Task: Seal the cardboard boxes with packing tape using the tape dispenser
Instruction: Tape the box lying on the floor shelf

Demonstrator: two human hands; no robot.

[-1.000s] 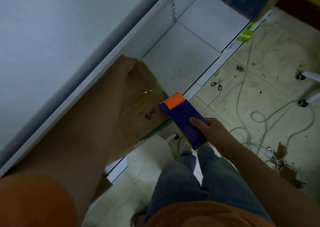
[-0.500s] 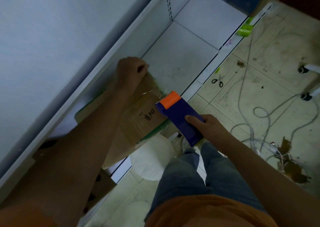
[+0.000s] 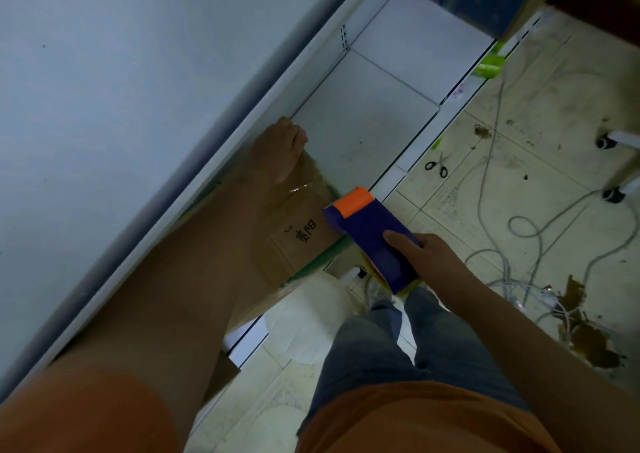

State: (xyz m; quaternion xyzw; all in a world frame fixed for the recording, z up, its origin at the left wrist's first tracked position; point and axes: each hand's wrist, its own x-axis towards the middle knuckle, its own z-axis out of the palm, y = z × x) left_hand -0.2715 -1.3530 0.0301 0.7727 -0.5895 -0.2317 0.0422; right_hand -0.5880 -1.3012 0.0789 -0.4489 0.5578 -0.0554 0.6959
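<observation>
Dim light falls on a white metal shelf (image 3: 367,130) beside a dirty, seemingly pale tiled floor (image 3: 554,113).

Dim, bluish, soft indoor light; wide-angle bending at edges, perhaps slight motion blur.

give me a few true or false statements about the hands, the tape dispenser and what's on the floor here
1. The right hand grips the purple tape dispenser. True.
2. The dispenser's orange end points toward the person's legs. False: it points away, at the cardboard box.
3. The left hand rests at the far end of the box. True.
4. The scissors lie on top of the box. False: they lie on the tiled floor, beside the white shelf.
5. Loose cables lie on the floor. True.
</observation>
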